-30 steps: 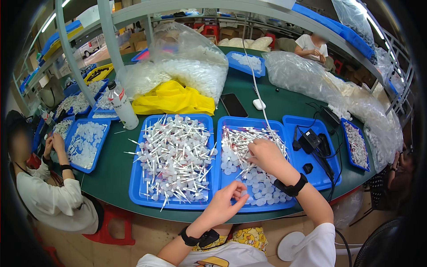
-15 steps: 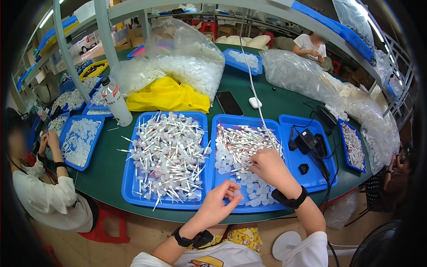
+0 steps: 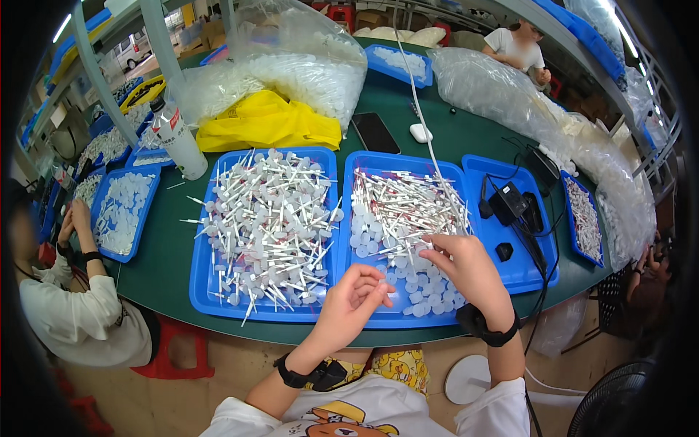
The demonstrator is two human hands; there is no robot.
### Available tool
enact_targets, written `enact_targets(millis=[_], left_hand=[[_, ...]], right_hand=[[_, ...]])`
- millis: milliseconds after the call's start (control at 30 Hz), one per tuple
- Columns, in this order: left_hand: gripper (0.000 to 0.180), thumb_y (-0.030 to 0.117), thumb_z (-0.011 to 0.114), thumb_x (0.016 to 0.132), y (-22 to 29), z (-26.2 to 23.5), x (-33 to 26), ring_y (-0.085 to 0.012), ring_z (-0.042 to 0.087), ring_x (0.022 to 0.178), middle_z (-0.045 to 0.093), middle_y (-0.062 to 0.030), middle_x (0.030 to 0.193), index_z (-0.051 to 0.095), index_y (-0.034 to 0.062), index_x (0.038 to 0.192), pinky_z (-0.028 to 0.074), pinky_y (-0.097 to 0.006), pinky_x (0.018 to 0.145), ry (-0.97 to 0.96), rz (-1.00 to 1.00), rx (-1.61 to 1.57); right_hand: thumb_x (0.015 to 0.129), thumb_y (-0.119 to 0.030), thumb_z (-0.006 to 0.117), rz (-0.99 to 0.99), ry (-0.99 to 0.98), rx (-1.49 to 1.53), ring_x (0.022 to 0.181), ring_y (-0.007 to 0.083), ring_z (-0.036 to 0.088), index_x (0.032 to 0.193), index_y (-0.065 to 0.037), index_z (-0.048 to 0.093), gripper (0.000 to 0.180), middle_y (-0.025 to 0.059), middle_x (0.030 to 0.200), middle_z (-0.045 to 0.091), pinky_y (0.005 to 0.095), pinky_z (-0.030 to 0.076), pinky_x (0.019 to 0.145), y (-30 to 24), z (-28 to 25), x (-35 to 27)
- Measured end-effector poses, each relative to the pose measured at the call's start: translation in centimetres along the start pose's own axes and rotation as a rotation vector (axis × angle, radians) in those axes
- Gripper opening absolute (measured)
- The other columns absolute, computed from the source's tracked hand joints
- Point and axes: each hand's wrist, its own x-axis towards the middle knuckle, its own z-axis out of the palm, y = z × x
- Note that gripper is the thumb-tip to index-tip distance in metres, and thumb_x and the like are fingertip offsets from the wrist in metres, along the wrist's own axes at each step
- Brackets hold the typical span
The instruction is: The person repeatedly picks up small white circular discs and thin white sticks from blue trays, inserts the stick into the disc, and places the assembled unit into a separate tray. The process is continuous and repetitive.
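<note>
Over the middle blue tray (image 3: 364, 164), the right hand (image 3: 466, 266) pinched a thin white stick (image 3: 408, 239) above the loose white caps (image 3: 411, 291). The left hand (image 3: 353, 302) hovered at the tray's near edge, fingers curled; whether it held anything could not be told.

head cam | worn high, looking steeply down | near table (image 3: 167, 255) edge | rims probably fisheye-bent

Plastic nearly everywhere — glossy, smooth

Blue trays (image 3: 342, 164) glossy plastic; white sticks (image 3: 269, 218) smooth matt plastic; worktop (image 3: 164, 255) matt green; bags (image 3: 510, 87) crinkled clear film — shiny.
</note>
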Motion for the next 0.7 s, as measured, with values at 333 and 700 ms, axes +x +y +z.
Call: enact_targets(millis=[333, 700], left_hand=[[0.026, 0.015, 0.049, 0.106, 0.4, -0.6, 0.1, -0.015, 0.065, 0.097, 0.066, -0.0164, 0.119, 0.048, -0.0001, 0.127, 0.05, -0.03, 0.089, -0.049, -0.012, -0.093], [0.025, 0.015, 0.046, 0.107, 0.5, -0.8, -0.1, -0.0173, 0.066, 0.101, 0.066, -0.0149, 0.117, 0.05, -0.0027, 0.124, 0.05, -0.03, 0.089, -0.065, 0.027, -0.047]], right_hand=[[0.086, -0.011, 0.075, 0.041, 0.013, 0.158, 0.056, 0.0197, 0.06, 0.103, 0.0, 0.071, 0.021, 0.0127, 0.071, 0.065, 0.0292, 0.045, 0.053, -3.9, -0.4, -3.8], [0.083, -0.007, 0.075, -0.187, 0.087, 0.013, 0.055, 0.0217, 0.061, 0.115, -0.009, 0.07, 0.032, 0.0069, 0.068, 0.063, 0.0338, 0.044, 0.049, -3.8, 2.3, -5.2]])
